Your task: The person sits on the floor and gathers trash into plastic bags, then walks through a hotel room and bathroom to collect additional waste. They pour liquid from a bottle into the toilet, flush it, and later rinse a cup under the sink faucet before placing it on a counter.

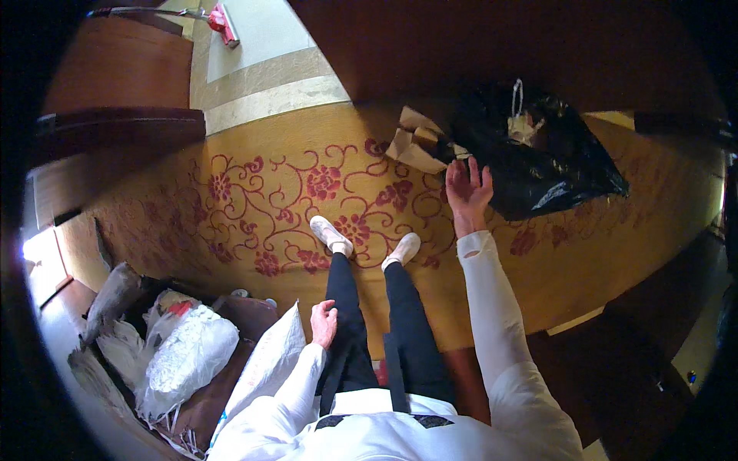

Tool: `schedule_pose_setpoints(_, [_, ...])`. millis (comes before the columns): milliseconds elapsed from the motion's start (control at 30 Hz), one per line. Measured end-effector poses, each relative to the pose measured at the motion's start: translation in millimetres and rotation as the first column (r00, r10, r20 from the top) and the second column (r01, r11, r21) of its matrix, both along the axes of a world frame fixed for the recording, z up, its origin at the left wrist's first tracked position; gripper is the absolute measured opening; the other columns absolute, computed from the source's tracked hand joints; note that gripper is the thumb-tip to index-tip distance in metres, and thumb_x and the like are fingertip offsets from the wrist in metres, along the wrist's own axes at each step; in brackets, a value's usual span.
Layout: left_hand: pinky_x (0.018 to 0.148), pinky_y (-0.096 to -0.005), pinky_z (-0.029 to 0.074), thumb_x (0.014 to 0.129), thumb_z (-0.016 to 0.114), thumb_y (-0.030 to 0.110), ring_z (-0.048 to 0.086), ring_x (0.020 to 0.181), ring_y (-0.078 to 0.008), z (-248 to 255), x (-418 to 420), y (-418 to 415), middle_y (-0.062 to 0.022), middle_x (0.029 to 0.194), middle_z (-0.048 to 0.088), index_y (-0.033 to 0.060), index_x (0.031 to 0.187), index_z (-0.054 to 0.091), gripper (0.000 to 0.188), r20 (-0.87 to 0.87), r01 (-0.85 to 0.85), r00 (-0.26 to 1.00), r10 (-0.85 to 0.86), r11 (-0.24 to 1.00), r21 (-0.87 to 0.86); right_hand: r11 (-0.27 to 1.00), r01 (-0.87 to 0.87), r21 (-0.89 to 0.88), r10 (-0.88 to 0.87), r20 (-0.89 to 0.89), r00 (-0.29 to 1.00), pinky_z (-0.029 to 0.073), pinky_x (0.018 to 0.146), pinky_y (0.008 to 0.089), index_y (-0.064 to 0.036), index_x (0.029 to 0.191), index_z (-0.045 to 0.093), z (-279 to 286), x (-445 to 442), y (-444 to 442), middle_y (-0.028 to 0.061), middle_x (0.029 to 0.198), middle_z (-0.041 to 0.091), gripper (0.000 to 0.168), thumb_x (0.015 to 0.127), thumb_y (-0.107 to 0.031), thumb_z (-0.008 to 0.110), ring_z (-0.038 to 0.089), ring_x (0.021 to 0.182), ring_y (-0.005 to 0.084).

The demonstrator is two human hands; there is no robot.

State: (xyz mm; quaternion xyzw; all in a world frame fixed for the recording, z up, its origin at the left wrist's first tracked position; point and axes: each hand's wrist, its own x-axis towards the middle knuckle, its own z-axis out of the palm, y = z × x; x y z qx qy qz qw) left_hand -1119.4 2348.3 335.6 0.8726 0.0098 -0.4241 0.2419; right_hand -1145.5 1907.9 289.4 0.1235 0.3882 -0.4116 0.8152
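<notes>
My right hand (468, 187) reaches forward with its fingers apart and palm showing, holding nothing. Just past its fingertips lies a torn, folded piece of brown cardboard (420, 151) on the patterned carpet (277, 196). To the right of that hand spreads a large black plastic bag (553, 167), with some crumpled material and a pale loop (518, 98) on top. My left hand (324, 324) hangs by my left thigh, its fingers slightly curled and nothing seen in them. Near it a white woven sack (268, 351) leans at my left side.
A white plastic bag (190, 351) and other bundles are heaped at the lower left. At the top left, a mop-like tool with a red head (222, 24) rests on the pale tiled floor (259, 40) beyond a doorway. A dark wooden panel (490, 46) stands ahead.
</notes>
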Motion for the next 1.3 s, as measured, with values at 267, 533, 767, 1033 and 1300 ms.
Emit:
schedule_pose_setpoints(267, [0.050,-0.0210,0.040,0.082,0.050,0.006,0.047,0.060,-0.0086,-4,62,69,-0.0027,0.080,0.052,0.0026,0.108,0.049,0.027,-0.370,-0.514,0.811,0.453,0.854,-0.081,0.752,-0.658,0.046,0.555,-0.583,0.593,0.047,0.061,0.0292,-0.007,0.087,0.052,40,-7,44,0.0046,0.084,0.054,0.019,0.080,-0.022,0.062,0.058,0.075,0.0178])
schedule_pose_setpoints(533, [0.057,-0.0276,0.050,0.084,0.049,0.011,0.060,0.067,-0.0186,68,146,149,-0.0105,0.096,0.056,0.0042,0.118,0.042,0.035,-0.465,-0.699,0.669,0.580,0.703,-0.129,0.387,-0.796,0.465,0.748,-0.663,-0.023,0.051,0.063,0.0262,-0.006,0.105,0.052,128,-65,157,0.0103,0.091,0.060,0.025,0.086,-0.023,0.053,0.061,0.081,0.0191])
schedule_pose_setpoints(767, [0.044,-0.0243,0.044,0.081,0.055,0.022,0.053,0.057,-0.0142,101,155,240,-0.0057,0.084,0.056,0.0081,0.103,0.053,0.026,-0.385,-0.812,0.565,0.729,0.575,-0.102,0.172,-0.931,0.322,0.763,-0.641,-0.081,0.044,0.046,0.0297,0.000,0.078,0.056,171,-27,187,0.0128,0.063,0.058,0.020,0.082,-0.018,0.048,0.052,0.049,0.0183])
schedule_pose_setpoints(1033, [0.041,-0.0383,0.049,0.077,0.046,0.007,0.056,0.055,-0.0264,16,201,245,-0.0137,0.081,0.057,0.0031,0.084,0.057,0.013,-0.242,-0.918,0.251,0.937,0.310,0.247,0.335,-0.897,0.288,0.775,-0.625,0.089,0.046,0.046,0.0338,-0.003,0.076,0.052,125,59,144,0.0134,0.063,0.057,0.013,0.081,-0.013,0.047,0.055,0.051,0.0231])
schedule_pose_setpoints(1300, [0.055,-0.0314,0.052,0.086,0.047,0.012,0.062,0.070,-0.0253,92,443,110,-0.0130,0.095,0.056,0.0040,0.118,0.044,0.033,-0.377,-0.821,0.560,0.738,0.429,-0.377,0.111,-0.835,0.540,0.774,-0.573,-0.268,0.049,0.049,0.0359,0.002,0.081,0.053,120,210,84,0.0154,0.067,0.057,0.016,0.084,-0.013,0.047,0.060,0.059,0.0266])
